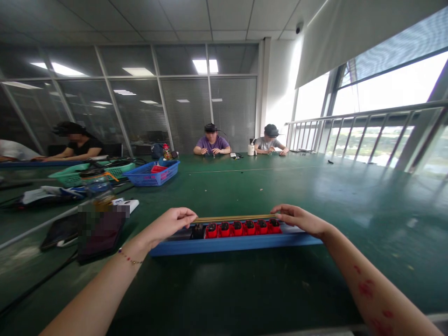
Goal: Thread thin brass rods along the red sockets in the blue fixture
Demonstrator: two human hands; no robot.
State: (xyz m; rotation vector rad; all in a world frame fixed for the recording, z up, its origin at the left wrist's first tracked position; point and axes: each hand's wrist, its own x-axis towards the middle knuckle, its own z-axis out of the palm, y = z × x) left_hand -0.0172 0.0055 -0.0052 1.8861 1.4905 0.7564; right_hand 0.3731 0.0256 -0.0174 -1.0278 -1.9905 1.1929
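Left hand (177, 221) and right hand (301, 219) pinch opposite ends of thin tan strip (234, 218) along blue tray's (238, 244) far side, presumably keeping it straight. Red-and-black pieces (237, 228) lined up inside tray, which likely keeps them aligned.
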